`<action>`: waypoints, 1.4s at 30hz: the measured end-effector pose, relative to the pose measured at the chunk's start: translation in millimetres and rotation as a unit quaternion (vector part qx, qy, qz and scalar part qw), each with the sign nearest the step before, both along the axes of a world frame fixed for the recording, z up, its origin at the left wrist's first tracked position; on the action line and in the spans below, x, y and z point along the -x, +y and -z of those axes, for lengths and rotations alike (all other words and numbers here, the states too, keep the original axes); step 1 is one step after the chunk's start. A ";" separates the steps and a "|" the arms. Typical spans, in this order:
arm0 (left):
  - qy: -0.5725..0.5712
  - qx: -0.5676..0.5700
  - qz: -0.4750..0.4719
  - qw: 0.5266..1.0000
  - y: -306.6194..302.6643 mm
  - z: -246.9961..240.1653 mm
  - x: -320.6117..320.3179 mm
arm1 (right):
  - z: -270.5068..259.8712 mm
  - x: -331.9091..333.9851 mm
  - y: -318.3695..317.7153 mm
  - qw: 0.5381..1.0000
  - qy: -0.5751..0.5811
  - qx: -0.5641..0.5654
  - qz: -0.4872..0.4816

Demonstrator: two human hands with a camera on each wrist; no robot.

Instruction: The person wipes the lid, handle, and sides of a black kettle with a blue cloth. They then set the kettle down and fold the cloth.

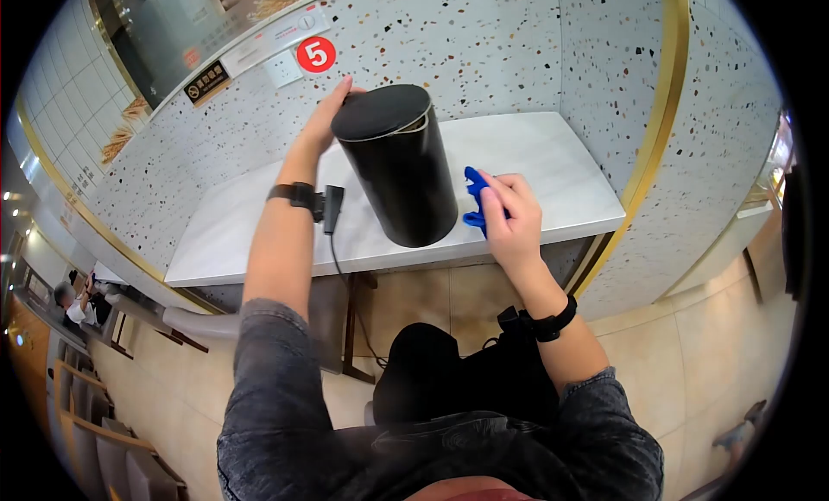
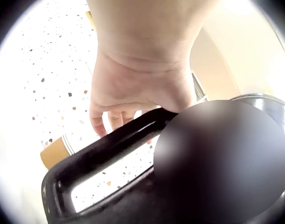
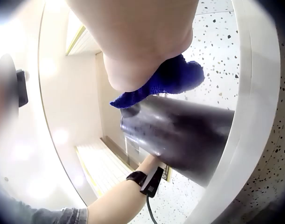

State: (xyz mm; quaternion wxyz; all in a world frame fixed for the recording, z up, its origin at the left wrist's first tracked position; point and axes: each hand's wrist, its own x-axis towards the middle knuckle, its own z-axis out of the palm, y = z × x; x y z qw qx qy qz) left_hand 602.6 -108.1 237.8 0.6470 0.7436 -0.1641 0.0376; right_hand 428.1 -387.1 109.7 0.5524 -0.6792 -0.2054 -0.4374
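Observation:
A tall black jug (image 1: 401, 182) with a flat round lid leans over the front of the white table. My left hand (image 1: 326, 117) grips the upper part of its handle (image 2: 109, 144), with fingertips showing beyond the handle in the left wrist view. A crumpled blue cloth (image 1: 475, 195) is pinched between the thumb and fingers of my right hand (image 1: 518, 212), just right of the jug. In the right wrist view the cloth (image 3: 168, 79) overlaps the jug's side (image 3: 175, 126), and most of the right hand's fingers are hidden.
The white table (image 1: 553, 156) stands against a speckled wall (image 1: 509, 52) carrying a red number 5 sign (image 1: 316, 55). Speckled panels with gold trim (image 1: 661, 113) close in both sides. A grey seat (image 1: 298, 315) is below at the left. A cable (image 1: 345, 281) hangs from my left wrist camera.

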 end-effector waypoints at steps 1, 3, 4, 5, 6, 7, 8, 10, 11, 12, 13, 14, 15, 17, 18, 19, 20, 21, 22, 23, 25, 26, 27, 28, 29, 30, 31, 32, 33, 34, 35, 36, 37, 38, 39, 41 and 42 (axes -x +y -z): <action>0.000 0.002 0.003 1.000 1.6 -8.9 6.7 | -2.4 1.6 -5.7 1.000 0.000 0.002 0.003; -0.205 -0.258 -0.168 0.929 7.8 -25.0 22.9 | -8.0 5.6 -14.8 0.981 0.051 -0.151 -0.110; -0.203 -0.258 -0.169 0.929 11.7 -31.5 31.6 | -2.3 -1.5 -23.2 0.988 0.058 -0.121 -0.078; -0.253 -0.233 -0.229 0.911 15.7 -37.3 41.3 | 2.3 -8.6 -29.5 0.987 0.060 -0.123 -0.079; -0.302 -0.209 -0.286 0.885 16.5 -43.6 53.7 | 6.3 -15.8 -33.3 0.978 0.080 -0.160 -0.107; -0.359 -0.235 -0.272 0.861 8.2 -43.8 76.2 | 8.0 -21.6 -35.2 0.966 0.098 -0.198 -0.134; -0.415 -0.260 -0.257 0.833 -7.3 -38.8 105.0 | 6.9 -24.8 -35.6 0.958 0.110 -0.217 -0.155; -0.507 -0.341 -0.229 0.758 -50.7 -23.2 153.9 | 2.8 -32.8 -30.4 0.945 0.126 -0.242 -0.177; -0.536 -0.407 -0.229 0.703 -62.0 -14.2 160.4 | 0.7 -37.1 -27.2 0.934 0.141 -0.263 -0.197; -0.508 -0.430 -0.235 0.708 -75.6 -8.3 168.3 | -0.6 -41.4 -22.1 0.921 0.156 -0.280 -0.222; -0.498 -0.435 -0.253 0.706 -82.6 0.8 169.8 | -3.8 -41.3 -16.0 0.921 0.161 -0.277 -0.223; -0.507 -0.431 -0.262 0.699 -80.7 6.1 165.6 | -8.9 -40.0 -10.0 0.921 0.141 -0.276 -0.237; -0.517 -0.427 -0.269 0.691 -79.4 9.4 160.1 | -13.2 -40.9 -5.7 0.920 0.120 -0.277 -0.250; -0.517 -0.417 -0.260 0.701 -76.7 11.4 153.8 | -12.2 -52.6 0.6 0.925 0.073 -0.267 -0.262; -0.514 -0.409 -0.253 0.710 -74.4 11.4 152.3 | -15.1 -53.2 4.7 0.932 0.053 -0.258 -0.249; -0.514 -0.409 -0.249 0.712 -72.0 10.4 151.0 | -18.1 -52.7 8.6 0.939 0.033 -0.247 -0.237; -0.503 -0.399 -0.232 0.730 -68.7 8.8 150.1 | -21.9 -51.1 9.2 0.945 0.019 -0.237 -0.225; -0.492 -0.389 -0.215 0.748 -64.4 6.8 149.6 | -26.8 -49.0 10.0 0.945 0.020 -0.238 -0.223; -0.468 -0.385 -0.195 0.771 -58.9 3.7 151.1 | -31.2 -47.7 10.7 0.975 -0.037 -0.165 -0.144; -0.467 -0.386 -0.193 0.772 -52.2 1.6 150.4 | -35.6 -46.1 12.3 0.990 -0.093 -0.088 -0.063; -0.436 -0.359 -0.120 0.817 -36.8 -1.7 148.4 | -47.7 -34.9 21.5 0.991 -0.122 -0.036 -0.034; -0.411 -0.356 -0.104 0.833 -28.8 -1.6 147.5 | -50.2 -34.6 28.1 0.989 -0.140 -0.016 -0.035; -0.405 -0.357 -0.106 0.835 -23.3 -1.1 145.0 | -51.6 -36.7 35.5 0.987 -0.157 0.005 -0.039; -0.408 -0.335 -0.080 0.846 -17.9 -0.5 141.2 | -51.0 -41.8 45.0 0.985 -0.168 0.013 -0.038; -0.408 -0.312 -0.054 0.856 -12.8 1.8 139.0 | -49.1 -47.4 53.9 0.986 -0.160 0.013 -0.045; -0.402 -0.317 -0.060 0.857 -14.3 1.5 141.2 | -46.3 -53.1 62.7 0.990 -0.142 0.007 -0.024; -0.392 -0.320 -0.064 0.860 -15.4 1.8 141.3 | -43.5 -58.1 69.7 0.992 -0.125 0.003 -0.003; -0.414 -0.314 -0.071 0.852 -16.0 2.3 140.3 | -39.5 -61.6 72.0 0.995 -0.098 0.000 0.024; -0.435 -0.308 -0.078 0.842 -15.9 2.7 139.4 | -31.9 -65.8 74.1 0.997 -0.063 -0.030 0.020; -0.442 -0.313 -0.083 0.836 -15.4 3.3 139.0 | -17.2 -69.9 75.7 0.999 -0.011 -0.019 0.031; -0.436 -0.312 -0.088 0.840 -15.2 4.4 139.2 | -1.2 -73.3 76.3 0.998 0.039 -0.007 0.044; -0.443 -0.317 -0.097 0.833 -15.5 5.5 139.2 | 13.1 -73.5 75.0 0.998 0.043 -0.001 0.040; -0.452 -0.321 -0.105 0.826 -14.8 6.8 137.6 | 24.2 -70.2 72.4 0.990 0.093 0.069 0.076; -0.457 -0.317 -0.102 0.825 -12.4 8.4 133.7 | 33.2 -68.7 68.5 0.974 0.140 0.139 0.113; -0.456 -0.314 -0.104 0.826 -12.2 8.8 132.5 | 35.6 -61.6 64.3 0.973 0.141 0.143 0.112; -0.435 -0.300 -0.107 0.842 -12.1 10.2 133.2 | 39.7 -44.3 56.9 0.950 0.142 0.242 0.138; -0.441 -0.303 -0.116 0.837 -17.4 8.9 137.3 | 41.6 -41.2 54.2 0.949 0.143 0.244 0.138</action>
